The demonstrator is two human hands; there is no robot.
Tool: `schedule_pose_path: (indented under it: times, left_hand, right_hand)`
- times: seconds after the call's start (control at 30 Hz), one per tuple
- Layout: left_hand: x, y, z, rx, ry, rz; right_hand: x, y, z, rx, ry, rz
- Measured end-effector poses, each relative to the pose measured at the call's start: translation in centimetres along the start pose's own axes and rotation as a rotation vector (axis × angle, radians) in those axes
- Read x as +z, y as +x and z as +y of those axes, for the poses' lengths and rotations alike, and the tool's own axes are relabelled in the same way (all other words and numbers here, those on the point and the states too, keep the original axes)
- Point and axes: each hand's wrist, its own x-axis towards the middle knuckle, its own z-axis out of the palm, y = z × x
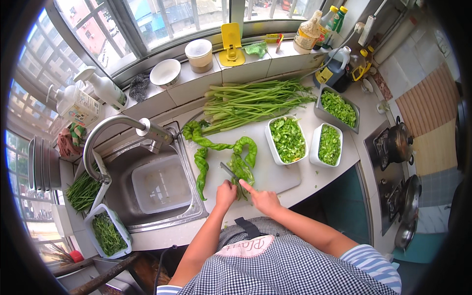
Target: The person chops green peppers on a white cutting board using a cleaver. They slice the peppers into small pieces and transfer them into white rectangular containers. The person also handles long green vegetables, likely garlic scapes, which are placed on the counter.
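On a white cutting board [291, 179] lie long twisted green peppers [201, 162] and a split or sliced green pepper [241, 169]. My right hand [263, 199] grips a knife [229, 171], its index finger stretched along the blade, which crosses the split pepper. Close by on the left, my left hand [226, 193] has its fingers closed on the near end of that pepper. Right of the peppers stand two white tubs of chopped greens [288, 140] [329, 145] and a metal container [356, 127] of chopped greens. Long green stalks [250, 101] lie behind the board.
Left is a steel sink [121, 191] with a white basin [162, 184] under a curved faucet [107, 125]. A tub of leafy greens [108, 232] sits at the near left corner. Bottles [308, 33] line the sill. A pot [398, 143] stands on the stove at right.
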Motion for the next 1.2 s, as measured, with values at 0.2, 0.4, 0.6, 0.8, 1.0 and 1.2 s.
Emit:
schedule_pose_path:
  times: [0.2, 0.4, 0.6, 0.8, 1.0, 1.2]
  left_hand:
    - [-1.3, -1.5, 0.9, -0.110, -0.097, -0.219]
    - [-1.0, -2.4, 0.5, -0.099, -0.146, -0.200]
    - [-0.4, -3.0, 0.6, -0.123, -0.181, -0.248]
    - [0.8, -3.0, -0.1, -0.079, -0.264, -0.117]
    - [-0.2, -3.5, 1.3, -0.045, -0.186, -0.026]
    - [4.3, -3.9, 2.7, 0.236, 0.149, 0.326]
  right_hand:
    - [-2.4, -1.9, -0.1, -0.123, -0.027, -0.021]
    - [-0.5, -1.7, 0.7, -0.137, 0.026, 0.065]
    - [0.0, -2.6, 0.3, -0.158, -0.036, -0.024]
    - [-0.7, -3.4, 0.2, -0.144, 0.054, 0.006]
    - [-1.1, -2.0, 0.5, -0.029, 0.207, -0.005]
    - [-3.3, -0.7, 3.3, 0.122, 0.250, 0.155]
